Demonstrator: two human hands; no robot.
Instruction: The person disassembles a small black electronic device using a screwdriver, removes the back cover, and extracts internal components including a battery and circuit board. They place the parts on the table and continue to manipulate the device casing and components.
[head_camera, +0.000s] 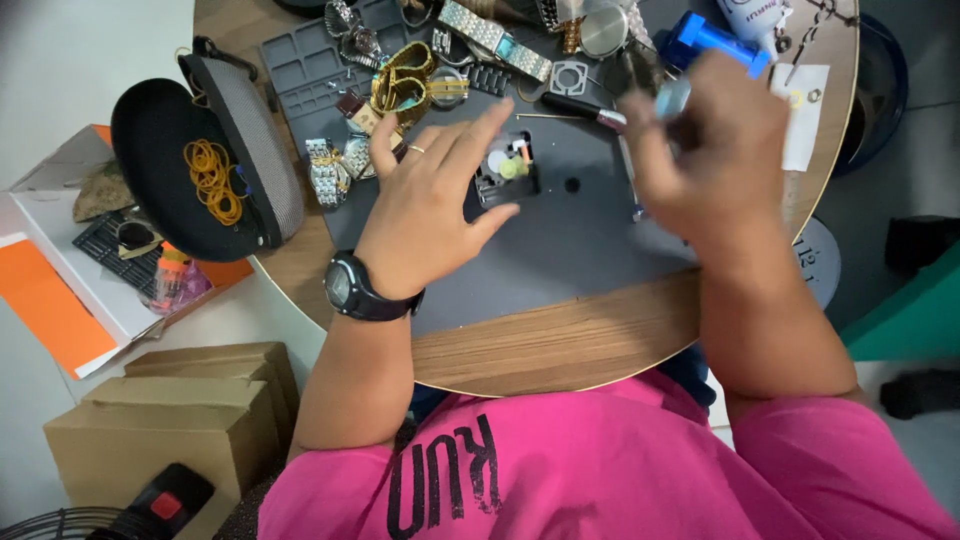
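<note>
Watch holder: a small black block (505, 172) sits near the middle of your grey work mat (560, 250), with pale round parts resting in its top.
Left hand: your left hand (432, 205) lies flat over the mat, fingers spread apart; the thumb tip rests against the block's lower left edge and the fingertips reach just above it. A ring is on one finger and a black wristwatch (350, 288) on the wrist.
Right hand: your right hand (715, 150) is blurred, fingers curled together around a small silvery piece (672, 98); I cannot tell how firmly it is clamped.
Screwdriver: a dark-handled tool (582, 108) lies on the mat between your hands, just above the block.
Watches: a gold watch (405, 82) and several steel bracelets lie along the mat's far edge, beside a grey parts tray (305, 62).
Blue tool: a blue plastic piece (705, 38) sits behind your right hand.
Label: a white rectangular tag (805, 110) lies at the right edge of the round wooden table (560, 345).
Case: an open black oval case (170, 175) holding yellow rubber bands (212, 178) hangs off the table's left edge.
Packages: a white box with orange flaps (60, 290) stands left of the table; two brown cardboard boxes (170, 410) lie below it.
</note>
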